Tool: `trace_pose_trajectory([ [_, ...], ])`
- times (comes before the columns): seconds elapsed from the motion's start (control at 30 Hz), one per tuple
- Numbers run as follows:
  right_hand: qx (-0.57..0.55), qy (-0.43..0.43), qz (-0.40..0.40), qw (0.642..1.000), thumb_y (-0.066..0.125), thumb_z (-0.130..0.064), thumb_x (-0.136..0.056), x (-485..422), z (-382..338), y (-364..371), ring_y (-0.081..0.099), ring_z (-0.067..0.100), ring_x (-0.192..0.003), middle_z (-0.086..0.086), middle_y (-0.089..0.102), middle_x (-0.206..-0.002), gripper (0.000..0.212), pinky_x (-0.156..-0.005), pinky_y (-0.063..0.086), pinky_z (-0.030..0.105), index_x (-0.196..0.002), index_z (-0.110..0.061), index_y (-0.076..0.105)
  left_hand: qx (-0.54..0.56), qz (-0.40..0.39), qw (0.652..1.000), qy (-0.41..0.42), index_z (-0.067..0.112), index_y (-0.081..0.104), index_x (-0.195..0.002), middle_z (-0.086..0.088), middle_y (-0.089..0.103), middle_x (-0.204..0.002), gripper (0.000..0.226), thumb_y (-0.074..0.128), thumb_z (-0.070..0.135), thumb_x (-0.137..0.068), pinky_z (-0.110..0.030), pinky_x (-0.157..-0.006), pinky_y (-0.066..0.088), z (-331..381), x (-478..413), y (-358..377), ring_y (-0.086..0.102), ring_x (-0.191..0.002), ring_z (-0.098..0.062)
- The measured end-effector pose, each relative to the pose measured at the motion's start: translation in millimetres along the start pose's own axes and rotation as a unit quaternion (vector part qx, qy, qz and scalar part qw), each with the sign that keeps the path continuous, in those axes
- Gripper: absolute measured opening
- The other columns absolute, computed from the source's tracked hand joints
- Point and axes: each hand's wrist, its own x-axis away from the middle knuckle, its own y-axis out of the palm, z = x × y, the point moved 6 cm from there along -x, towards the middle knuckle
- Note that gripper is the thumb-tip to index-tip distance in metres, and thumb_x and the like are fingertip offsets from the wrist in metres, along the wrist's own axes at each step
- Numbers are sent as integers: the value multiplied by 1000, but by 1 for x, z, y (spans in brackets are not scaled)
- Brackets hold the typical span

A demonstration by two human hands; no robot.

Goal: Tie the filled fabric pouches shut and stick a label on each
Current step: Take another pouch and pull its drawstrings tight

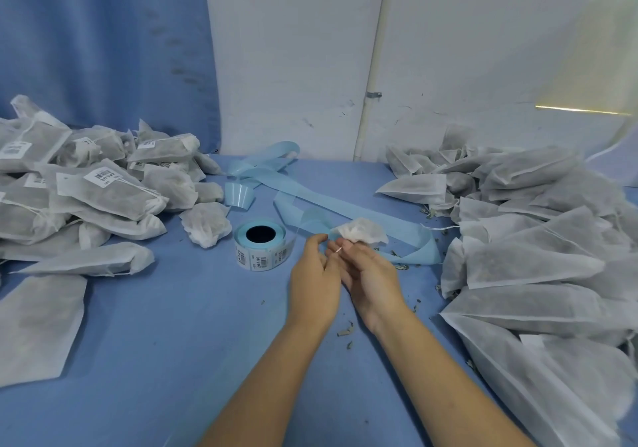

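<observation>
A small white fabric pouch [360,230] sits at the tips of my right hand [371,275], which grips its gathered neck. A thin drawstring [338,249] runs between my two hands. My left hand [314,282] pinches that string close beside the right hand. A roll of barcode labels [260,248] with a blue core stands just left of my hands.
Labelled, tied pouches [103,191] are heaped at the left. Untied filled pouches [538,239] are piled at the right. Spent blue label backing strip [310,198] trails across the blue table [172,343] behind my hands. Dry herb crumbs [345,331] lie near my right wrist.
</observation>
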Motion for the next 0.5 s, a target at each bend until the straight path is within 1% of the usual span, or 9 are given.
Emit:
trace_pose_trajectory([
  [0.07,-1,-14,-3,1000,57,-7,-94,1,-3,0,70,20,-98,13,74,-95,10,-87,55,29,-93,-4,66,-64,-13,997,32,17,49,-130,-12,63,-107,31,40,16,-100,-33,-77,45,3,0,-1,59,-100,-29],
  [0.1,1,-24,2,1000,56,-10,-95,0,-6,-2,71,17,-94,10,75,-92,11,-87,54,27,-95,-7,66,-114,-19,992,57,15,50,-128,-10,62,-111,30,39,15,-101,-36,-83,46,5,0,-2,58,-103,-28],
  [0.13,11,-35,12,999,56,-13,-95,0,-10,-4,71,12,-88,5,75,-88,11,-84,52,24,-97,-11,67,-161,-20,984,79,12,54,-122,-8,60,-111,27,38,13,-100,-40,-85,45,6,-1,-4,56,-104,-26],
  [0.2,71,-69,36,994,59,-19,-95,-1,-19,-9,64,4,-73,-6,72,-73,11,-74,48,17,-93,-16,70,-215,-13,972,97,8,57,-107,-7,56,-104,20,39,13,-100,-40,-82,44,7,-4,-9,53,-98,-25],
  [0.27,177,-109,48,977,59,-20,-95,-1,-26,-11,54,2,-63,-11,64,-62,14,-65,45,14,-87,-18,71,-231,-13,968,97,8,58,-101,-7,54,-100,23,38,18,-102,-36,-79,42,8,-6,-12,51,-94,-22],
  [0.33,306,-165,50,936,55,-20,-97,1,-31,-9,47,2,-56,-12,57,-56,18,-59,41,14,-84,-21,68,-253,-17,961,109,8,60,-99,-6,52,-98,26,38,22,-102,-34,-77,42,13,-5,-12,50,-94,-21],
  [0.4,425,-234,50,873,49,-22,-100,5,-37,-2,44,5,-57,-9,54,-62,18,-58,37,19,-87,-19,62,-289,-18,948,133,9,60,-97,-5,50,-96,26,39,23,-101,-32,-76,41,18,-4,-9,48,-95,-20],
  [0.47,504,-281,52,815,42,-24,-102,10,-40,3,43,9,-61,-7,51,-67,20,-58,32,25,-87,-17,54,-306,-14,940,149,10,60,-97,-4,50,-96,26,39,24,-101,-30,-74,40,21,-2,-7,47,-96,-20],
  [0.5,526,-294,51,796,40,-23,-102,11,-41,5,41,10,-63,-7,47,-67,23,-57,29,28,-82,-18,48,-308,-13,939,153,10,60,-97,-4,49,-97,26,39,25,-101,-30,-73,40,22,-2,-7,47,-97,-20],
])
